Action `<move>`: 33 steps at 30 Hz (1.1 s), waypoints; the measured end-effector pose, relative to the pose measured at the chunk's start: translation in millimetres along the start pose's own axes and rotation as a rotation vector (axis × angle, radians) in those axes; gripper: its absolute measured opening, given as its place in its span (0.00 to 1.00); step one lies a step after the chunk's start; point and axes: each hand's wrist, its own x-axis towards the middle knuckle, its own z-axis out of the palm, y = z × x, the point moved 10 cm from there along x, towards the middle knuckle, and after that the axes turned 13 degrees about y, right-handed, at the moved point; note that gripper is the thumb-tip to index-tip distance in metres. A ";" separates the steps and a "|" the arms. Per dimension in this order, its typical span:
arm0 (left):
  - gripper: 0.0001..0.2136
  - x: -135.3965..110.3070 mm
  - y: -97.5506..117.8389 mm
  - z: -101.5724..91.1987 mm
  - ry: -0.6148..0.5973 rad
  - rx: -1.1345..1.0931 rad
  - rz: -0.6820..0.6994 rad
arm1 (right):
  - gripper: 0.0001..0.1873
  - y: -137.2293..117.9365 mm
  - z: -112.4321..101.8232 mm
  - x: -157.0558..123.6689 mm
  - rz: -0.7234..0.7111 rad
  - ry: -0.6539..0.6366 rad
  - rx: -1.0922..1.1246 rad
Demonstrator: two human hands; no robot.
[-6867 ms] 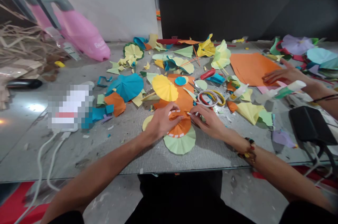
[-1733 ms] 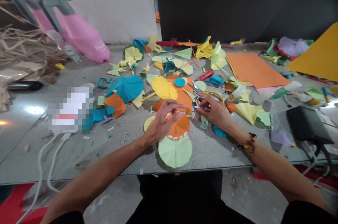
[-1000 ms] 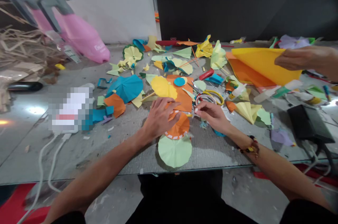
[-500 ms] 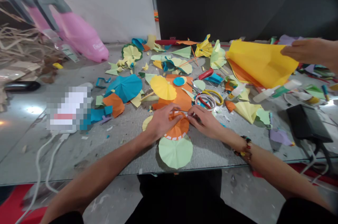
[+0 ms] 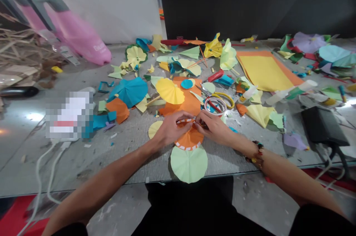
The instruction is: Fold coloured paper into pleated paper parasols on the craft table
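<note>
Both my hands meet over an orange pleated paper fan point(image 5: 190, 140) with a white dashed rim, near the table's front edge. My left hand point(image 5: 172, 128) pinches its upper edge, and my right hand point(image 5: 211, 126) pinches the same edge from the other side. The fingers hide the top of the fan. A pale green paper fan point(image 5: 189, 164) lies just below it. A small yellow fan point(image 5: 154, 129) sits by my left hand. A white tape roll point(image 5: 214, 105) and scissors point(image 5: 204, 89) lie just beyond my right hand.
Paper scraps and fans crowd the grey table point(image 5: 111, 154), including a teal fan point(image 5: 129, 92) and a yellow fan point(image 5: 169, 91). A yellow sheet on an orange sheet point(image 5: 267, 71) lies to the right. A black device point(image 5: 324, 124) has cables. A pink object point(image 5: 75, 39) stands back left.
My right hand has come back from the far right and let go of the yellow sheet, which now lies flat on the orange sheet. Both hands are together on the orange fan.
</note>
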 end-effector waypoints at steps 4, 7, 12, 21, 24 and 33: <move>0.10 -0.1 1.4 2.4 -0.029 0.043 0.015 | 0.05 2.2 -0.8 0.8 0.004 -0.005 0.006; 0.13 0.0 0.0 1.2 -0.011 0.002 0.008 | 0.05 3.3 -1.1 1.6 0.026 -0.020 0.027; 0.14 -0.7 -1.0 0.7 -0.004 0.028 0.022 | 0.05 2.7 -0.7 1.8 0.031 -0.040 0.025; 0.14 -1.0 -1.5 0.1 0.007 0.046 0.022 | 0.04 3.0 0.2 1.4 0.036 -0.041 0.037; 0.14 -0.6 -2.2 -0.2 0.011 0.048 0.018 | 0.04 2.0 -1.2 1.8 0.040 -0.040 0.034; 0.14 0.1 -1.4 0.5 0.011 0.049 0.013 | 0.04 4.6 0.6 1.0 0.003 -0.006 0.018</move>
